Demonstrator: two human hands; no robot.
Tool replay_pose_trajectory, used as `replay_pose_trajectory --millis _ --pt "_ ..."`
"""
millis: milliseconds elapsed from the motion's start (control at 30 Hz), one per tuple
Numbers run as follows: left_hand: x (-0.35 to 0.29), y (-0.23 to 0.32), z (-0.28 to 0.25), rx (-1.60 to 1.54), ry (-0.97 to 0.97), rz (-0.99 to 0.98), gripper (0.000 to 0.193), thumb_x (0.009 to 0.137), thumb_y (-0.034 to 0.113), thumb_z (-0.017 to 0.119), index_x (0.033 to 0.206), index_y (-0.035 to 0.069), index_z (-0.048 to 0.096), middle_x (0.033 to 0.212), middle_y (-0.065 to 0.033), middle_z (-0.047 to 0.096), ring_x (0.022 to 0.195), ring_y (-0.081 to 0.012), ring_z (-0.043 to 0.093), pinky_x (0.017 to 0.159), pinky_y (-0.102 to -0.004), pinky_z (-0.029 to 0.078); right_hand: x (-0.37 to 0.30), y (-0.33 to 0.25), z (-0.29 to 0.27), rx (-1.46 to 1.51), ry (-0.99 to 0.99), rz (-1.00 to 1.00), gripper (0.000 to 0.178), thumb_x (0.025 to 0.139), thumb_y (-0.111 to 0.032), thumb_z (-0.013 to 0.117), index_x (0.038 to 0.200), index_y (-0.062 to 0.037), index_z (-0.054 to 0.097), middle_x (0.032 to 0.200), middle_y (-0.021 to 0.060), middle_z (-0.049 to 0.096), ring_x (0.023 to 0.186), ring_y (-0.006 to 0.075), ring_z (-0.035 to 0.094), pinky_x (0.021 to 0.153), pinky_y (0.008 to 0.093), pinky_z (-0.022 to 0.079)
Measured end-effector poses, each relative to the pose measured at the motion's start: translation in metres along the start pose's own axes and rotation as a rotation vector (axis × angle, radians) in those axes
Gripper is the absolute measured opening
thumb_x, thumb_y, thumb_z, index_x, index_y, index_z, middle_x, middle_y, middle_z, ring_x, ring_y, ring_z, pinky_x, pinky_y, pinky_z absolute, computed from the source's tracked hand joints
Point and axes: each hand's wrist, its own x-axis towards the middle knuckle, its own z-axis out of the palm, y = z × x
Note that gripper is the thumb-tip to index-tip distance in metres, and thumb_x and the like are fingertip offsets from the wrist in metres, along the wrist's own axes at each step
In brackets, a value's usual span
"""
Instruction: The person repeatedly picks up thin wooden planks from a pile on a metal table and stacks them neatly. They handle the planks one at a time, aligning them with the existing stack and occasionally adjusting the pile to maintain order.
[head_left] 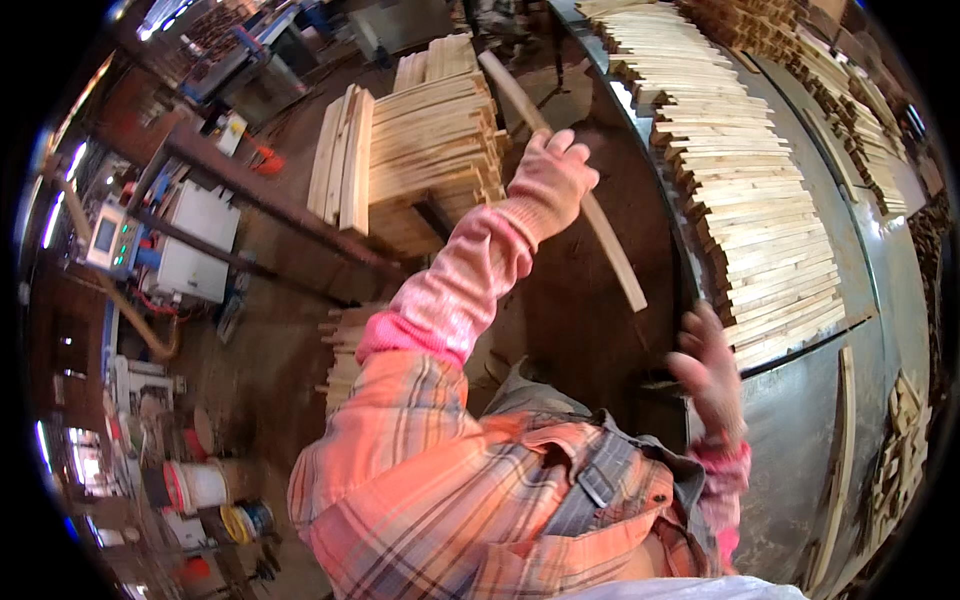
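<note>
My left hand (552,178), in a pink glove, is raised and shut on a long pale wooden slat (615,255). The slat slants from the upper middle down toward the table's edge. My right hand (708,372), gloved and blurred, hovers at the near edge of the grey metal table (880,300). Its fingers are apart and nothing shows in it. Just beyond it ends a long overlapping row of wooden slats (750,200) laid across the table.
A tall stack of slats (420,140) stands on the floor ahead, and a smaller pile (343,350) lies nearer. A single slat (845,450) lies on the table at right. A machine with a control box (110,240) and buckets (200,485) are at left.
</note>
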Motion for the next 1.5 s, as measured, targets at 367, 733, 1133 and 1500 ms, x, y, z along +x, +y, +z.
replay_pose_trajectory --millis 367,733,1133,1500 --pt "-0.034 -0.175 0.053 -1.187 0.264 -0.880 0.079 0.095 0.022 0.071 0.154 -0.014 0.031 0.157 -0.0269 0.041 0.141 -0.0323 0.046 0.119 -0.0399 0.036 0.204 -0.093 0.236 -0.468 -0.215 0.176 0.073 0.087 -0.034 0.073 0.147 -0.0104 0.038 0.125 0.0247 0.066 0.116 0.0444 0.067 0.096 0.0547 0.053" --pt "-0.182 -0.354 0.086 -0.162 -0.225 -1.138 0.055 0.085 0.011 0.063 0.137 -0.006 0.054 0.127 -0.0333 0.064 0.115 -0.0487 0.064 0.098 -0.0477 0.053 0.208 -0.039 0.244 -0.613 -0.579 -0.142 0.060 0.087 -0.038 0.071 0.132 0.0005 0.057 0.110 0.0269 0.072 0.107 0.0447 0.069 0.090 0.0536 0.055" --pt "-0.234 -0.355 0.126 0.342 -0.571 -1.138 0.050 0.094 0.025 0.069 0.132 -0.006 0.062 0.128 -0.0302 0.067 0.119 -0.0447 0.063 0.099 -0.0473 0.052 0.120 0.058 0.110 -0.661 -0.187 0.388 0.047 0.086 -0.035 0.063 0.121 -0.0043 0.069 0.116 0.0228 0.072 0.113 0.0412 0.068 0.098 0.0496 0.054" --pt "0.074 0.131 0.023 -1.811 -0.458 0.072 0.046 0.103 0.022 0.067 0.137 -0.007 0.061 0.135 -0.0137 0.066 0.122 -0.0213 0.061 0.107 -0.0346 0.047 -0.025 0.137 -0.029 -0.575 0.239 0.673 0.051 0.089 -0.036 0.068 0.123 0.0009 0.066 0.124 0.0242 0.070 0.120 0.0412 0.065 0.102 0.0477 0.051"
